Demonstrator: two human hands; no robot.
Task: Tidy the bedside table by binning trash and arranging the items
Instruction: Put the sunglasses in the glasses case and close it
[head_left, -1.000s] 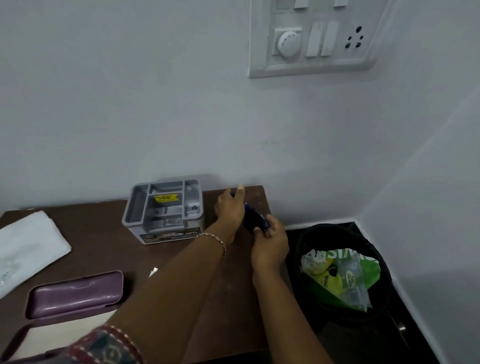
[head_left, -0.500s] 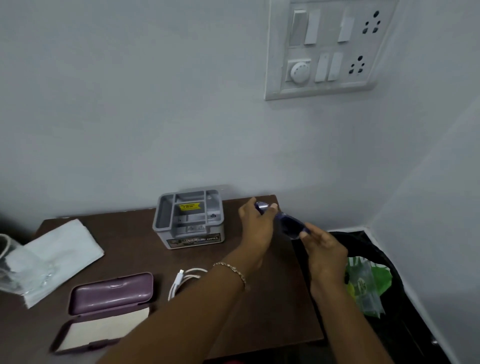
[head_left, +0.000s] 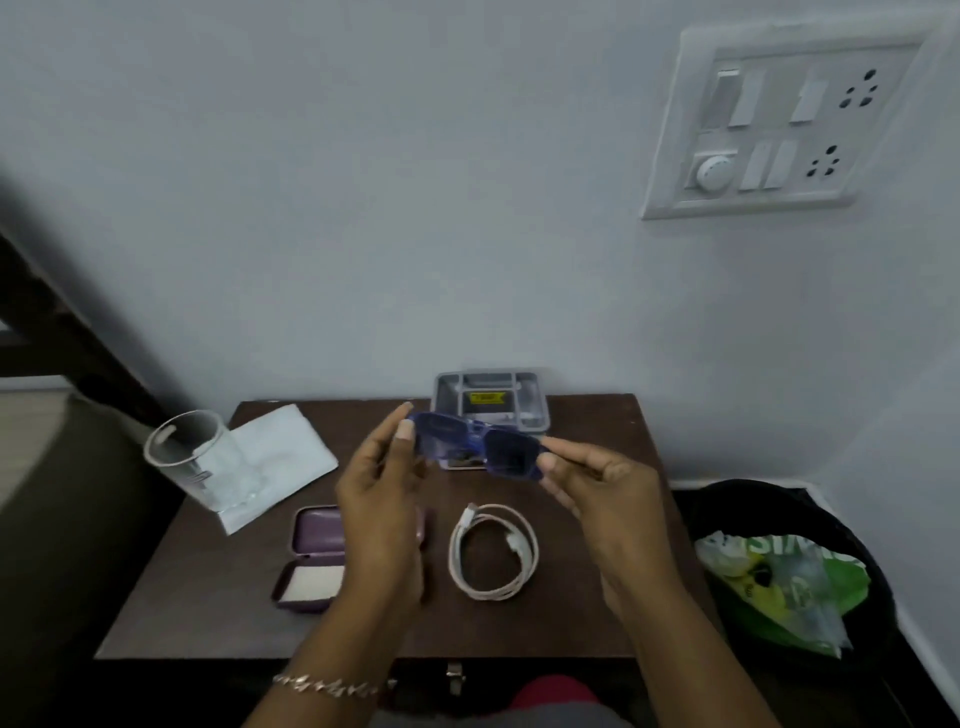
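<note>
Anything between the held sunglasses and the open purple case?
Nothing visible. Left hand and right hand hold the sunglasses over the table; the case lies open below, partly behind the left hand.

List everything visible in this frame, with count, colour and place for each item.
sunglasses: one, blue, held up over the table between both hands
glasses case: one, purple, open, front left of table, partly behind the left hand
cable: one, white, coiled, middle of table
organiser: one, grey, back of table by the wall
cloth: one, white, back left of table
glass: one, clear, table's left edge, overlapping the cloth
table: one, dark brown
bin: one, black, on the floor right of the table
wrappers: green and yellow, inside the bin, count unclear
switchboard: one, white, wall upper right
bracelet: one, pale metal, left wrist
left hand: pinches the sunglasses' left end
right hand: pinches their right end
</note>
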